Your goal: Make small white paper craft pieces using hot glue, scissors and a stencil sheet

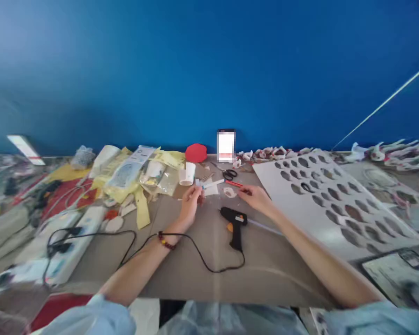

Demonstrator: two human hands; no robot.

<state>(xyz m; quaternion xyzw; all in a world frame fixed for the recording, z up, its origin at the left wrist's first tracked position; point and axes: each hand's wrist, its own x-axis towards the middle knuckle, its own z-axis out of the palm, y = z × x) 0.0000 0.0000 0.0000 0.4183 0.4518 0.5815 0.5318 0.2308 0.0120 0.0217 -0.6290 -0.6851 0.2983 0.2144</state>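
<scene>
Reaching forward, apart: left hand (190, 200) curled by white stick (213, 184), grip unclear; right hand (254, 197) pinching red stick (233, 184).

I've got glue gun (236, 218) on counter (192, 279), centre. Behind it, stick (233, 183) just before scissors (230, 175); wall (209, 70) at back. Cup (186, 176) left of scissors, bags (130, 168) farther left. Power strip (91, 223) left of gun, sheet (286, 200) right.

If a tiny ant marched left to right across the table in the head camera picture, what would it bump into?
White power strip → yellow strip → left hand → black glue gun → white sheet with dark ovals.
</scene>
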